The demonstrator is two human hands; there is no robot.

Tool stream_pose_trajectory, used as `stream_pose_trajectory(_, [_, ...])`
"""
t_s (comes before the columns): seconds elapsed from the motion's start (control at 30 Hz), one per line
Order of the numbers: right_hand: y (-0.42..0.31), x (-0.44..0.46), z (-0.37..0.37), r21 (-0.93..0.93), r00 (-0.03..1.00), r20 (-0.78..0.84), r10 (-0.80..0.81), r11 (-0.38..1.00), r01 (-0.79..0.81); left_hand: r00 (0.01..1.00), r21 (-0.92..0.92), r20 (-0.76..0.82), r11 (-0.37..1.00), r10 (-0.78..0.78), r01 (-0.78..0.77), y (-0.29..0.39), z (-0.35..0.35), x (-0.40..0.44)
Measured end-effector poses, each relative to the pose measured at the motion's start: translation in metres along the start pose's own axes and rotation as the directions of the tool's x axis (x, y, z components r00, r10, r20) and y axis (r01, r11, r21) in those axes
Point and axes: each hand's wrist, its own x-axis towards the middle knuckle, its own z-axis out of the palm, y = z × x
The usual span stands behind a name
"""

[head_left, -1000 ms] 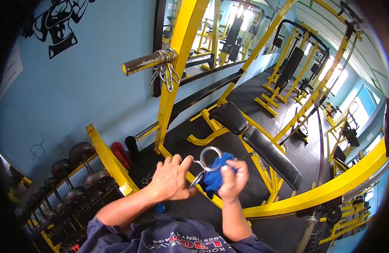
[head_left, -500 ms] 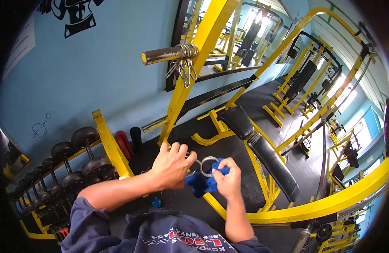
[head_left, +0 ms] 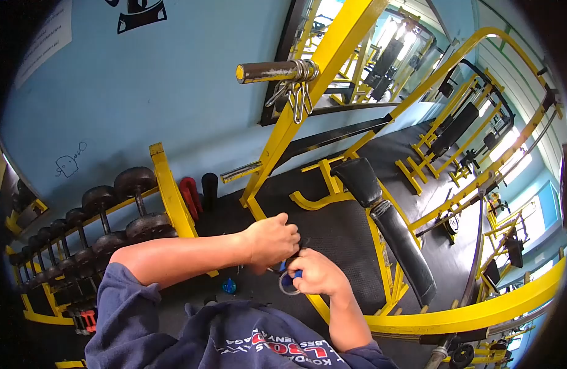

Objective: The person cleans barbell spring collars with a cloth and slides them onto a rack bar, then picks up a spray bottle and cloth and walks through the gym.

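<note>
My left hand (head_left: 270,243) is closed, its fingers curled over part of a metal spring collar. My right hand (head_left: 320,272) is closed on a blue cloth (head_left: 288,280), close against the left one. Below the fingers shows the shiny ring of the spring collar (head_left: 290,293), with the cloth at it. Most of the collar and cloth is hidden behind my hands. More spring collars (head_left: 299,101) hang on a worn peg (head_left: 265,72) of the yellow frame ahead.
Dumbbells (head_left: 136,184) fill a yellow rack at the left. A black padded bench (head_left: 400,246) stands ahead to the right. A yellow curved bar (head_left: 480,310) crosses the right foreground. On the floor lies a small blue object (head_left: 229,285). A mirror (head_left: 382,67) hangs on the wall.
Both hands have drawn closer together, the right one turning over. The ring has dropped lower and the cloth is now mostly covered. The view has shifted slightly.
</note>
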Motion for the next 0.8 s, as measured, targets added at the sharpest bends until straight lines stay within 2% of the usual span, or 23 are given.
stream_pose_trajectory(0.03, [0.003, 0.005, -0.001, 0.199, 0.993, 0.112, 0.04, 0.978, -0.062, 0.999, -0.003, 0.025, 1.0, 0.027, -0.027, 0.001, 0.003, 0.003])
stream_pose_trajectory(0.07, [0.008, 0.007, 0.0, 0.383, 0.972, 0.229, 0.055, 0.913, -0.142, 0.999, -0.094, 0.041, 0.995, 0.022, -0.018, -0.002, 0.006, 0.001])
stream_pose_trajectory(0.1, [0.027, 0.006, 0.007, 0.542, 0.98, 0.201, 0.0, 0.833, -0.111, 0.999, -0.091, 0.041, 0.996, 0.026, -0.023, -0.005, 0.007, -0.005])
stream_pose_trajectory(0.13, [0.037, 0.005, 0.015, 0.773, 0.99, 0.015, 0.14, 0.627, -0.1, 1.0, -0.153, -0.011, 0.988, -0.014, 0.012, -0.01, 0.007, -0.011])
stream_pose_trajectory(0.17, [0.046, 0.003, 0.025, 0.928, 0.94, -0.121, 0.318, 0.373, -0.007, 0.996, -0.215, -0.06, 0.976, -0.059, 0.045, -0.014, 0.007, -0.018])
stream_pose_trajectory(0.2, [0.054, 0.001, 0.033, 0.993, 0.878, -0.114, 0.465, 0.041, 0.107, 0.986, -0.303, -0.122, 0.95, -0.115, 0.073, -0.018, 0.007, -0.026])
stream_pose_trajectory(0.23, [0.052, 0.0, 0.032, 0.986, 0.867, -0.131, 0.48, -0.03, 0.166, 0.986, -0.295, -0.115, 0.952, -0.116, 0.078, -0.023, 0.011, -0.032])
stream_pose_trajectory(0.3, [0.069, 0.002, 0.049, 0.987, 0.798, -0.161, 0.58, 0.111, 0.119, 0.872, -0.611, -0.367, 0.791, -0.324, 0.037, -0.03, 0.025, -0.04])
stream_pose_trajectory(0.33, [0.06, 0.003, 0.047, 0.946, 0.779, -0.195, 0.596, 0.325, -0.012, 0.826, -0.724, -0.406, 0.689, -0.39, -0.03, -0.032, 0.03, -0.041])
stream_pose_trajectory(0.37, [0.067, 0.01, 0.059, 0.798, 0.784, -0.245, 0.57, 0.578, -0.171, 0.809, -0.853, -0.361, 0.515, -0.465, -0.085, -0.03, 0.033, -0.042])
stream_pose_trajectory(0.43, [0.047, 0.012, 0.048, 0.381, 0.847, -0.26, 0.464, 0.855, -0.351, 0.763, -0.929, -0.365, 0.159, -0.533, -0.334, -0.03, 0.055, -0.034])
stream_pose_trajectory(0.47, [0.025, 0.019, 0.027, 0.474, 0.839, -0.068, 0.54, 0.758, -0.449, 0.779, -0.875, -0.339, -0.127, -0.527, -0.467, -0.027, 0.055, -0.031])
stream_pose_trajectory(0.5, [0.017, 0.025, 0.017, 0.479, 0.84, -0.075, 0.537, 0.759, -0.442, 0.83, -0.822, -0.295, -0.318, -0.474, -0.473, -0.029, 0.066, -0.03])
stream_pose_trajectory(0.57, [0.011, 0.034, 0.005, 0.553, 0.919, -0.203, 0.339, 0.814, -0.179, 0.866, -0.657, -0.391, -0.565, -0.312, -0.5, -0.034, 0.07, -0.026])
stream_pose_trajectory(0.6, [0.024, 0.042, 0.011, 0.555, 0.92, -0.355, 0.165, 0.829, 0.065, 0.823, -0.545, -0.507, -0.644, -0.257, -0.537, -0.036, 0.083, -0.021])
stream_pose_trajectory(0.63, [0.016, 0.046, -0.004, 0.587, 0.948, -0.304, 0.095, 0.803, 0.108, 0.806, -0.513, -0.564, -0.689, -0.179, -0.512, -0.035, 0.076, -0.02])
stream_pose_trajectory(0.7, [0.021, 0.062, -0.007, 0.622, 0.939, -0.318, -0.131, 0.719, 0.31, 0.789, -0.498, -0.61, -0.74, -0.073, -0.453, -0.041, 0.079, -0.017])
stream_pose_trajectory(0.77, [0.005, 0.075, -0.015, 0.672, 0.936, -0.333, -0.117, 0.667, 0.323, 0.644, -0.327, -0.763, -0.823, -0.06, -0.465, -0.047, 0.089, -0.009])
stream_pose_trajectory(0.8, [-0.007, 0.082, -0.025, 0.617, 0.941, -0.313, -0.125, 0.727, 0.302, 0.673, -0.329, -0.738, -0.843, -0.053, -0.426, -0.052, 0.098, -0.014])
